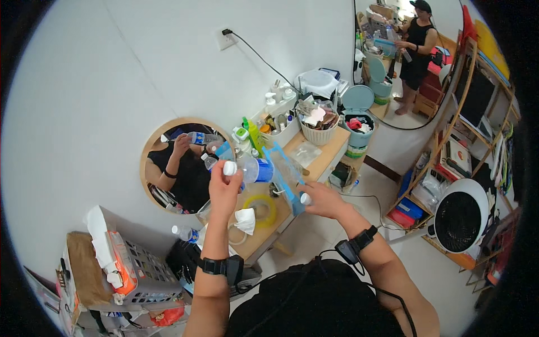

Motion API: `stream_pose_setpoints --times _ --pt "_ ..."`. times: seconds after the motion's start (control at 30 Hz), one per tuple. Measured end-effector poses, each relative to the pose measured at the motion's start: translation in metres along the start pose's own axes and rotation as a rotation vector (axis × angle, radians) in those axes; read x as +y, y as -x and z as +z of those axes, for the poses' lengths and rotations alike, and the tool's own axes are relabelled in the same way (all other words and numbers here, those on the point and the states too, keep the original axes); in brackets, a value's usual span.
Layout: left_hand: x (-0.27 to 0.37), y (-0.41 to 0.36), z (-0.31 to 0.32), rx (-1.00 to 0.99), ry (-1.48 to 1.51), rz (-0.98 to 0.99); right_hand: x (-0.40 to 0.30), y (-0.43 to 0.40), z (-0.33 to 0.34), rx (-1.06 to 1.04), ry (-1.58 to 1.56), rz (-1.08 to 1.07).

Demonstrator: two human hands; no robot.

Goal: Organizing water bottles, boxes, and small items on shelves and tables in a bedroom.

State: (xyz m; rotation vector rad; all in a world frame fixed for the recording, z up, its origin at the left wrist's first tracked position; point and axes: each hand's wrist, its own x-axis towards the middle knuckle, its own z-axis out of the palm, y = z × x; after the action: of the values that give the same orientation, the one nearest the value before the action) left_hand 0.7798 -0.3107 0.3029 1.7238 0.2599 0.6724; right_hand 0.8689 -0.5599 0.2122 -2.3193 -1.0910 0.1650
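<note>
My left hand (225,187) grips a clear plastic bottle (257,170) with a blue label by its white cap end. The bottle lies nearly level, its far end by a clear plastic container with blue edges (290,191). My right hand (326,200) holds the near side of that container. A second white bottle cap (306,199) shows under its fingers; the mirror shows a bottle hanging at that hand. Between and below my hands, a yellow tape roll (269,210) and a white tissue (245,221) lie on the wooden table (263,244).
A round mirror (145,168) stands left of my hands. Behind are green bottles (254,135), a white organizer (280,137) and a full woven basket (318,135). Another bottle (185,233) stands beside my left forearm. A grey crate (151,269) is lower left; a fan (459,215) stands right.
</note>
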Motion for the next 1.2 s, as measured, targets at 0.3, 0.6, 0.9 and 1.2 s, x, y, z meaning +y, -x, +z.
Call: stream_pose_setpoints --times 0.3,0.6,0.9,1.2 --pt "0.018 0.012 0.029 -0.084 -0.546 0.195 0.015 -0.007 0.001 -0.014 -0.246 0.018" --pt "0.056 0.006 0.066 -0.286 -0.861 0.330 0.030 -0.012 0.009 0.018 -0.289 0.004" --pt "0.057 -0.027 0.080 -0.591 -0.929 0.178 0.034 -0.014 0.020 0.046 -0.308 0.010" --pt "-0.053 0.009 0.083 -0.554 -0.899 0.011 0.027 -0.018 0.016 -0.029 -0.313 0.090"
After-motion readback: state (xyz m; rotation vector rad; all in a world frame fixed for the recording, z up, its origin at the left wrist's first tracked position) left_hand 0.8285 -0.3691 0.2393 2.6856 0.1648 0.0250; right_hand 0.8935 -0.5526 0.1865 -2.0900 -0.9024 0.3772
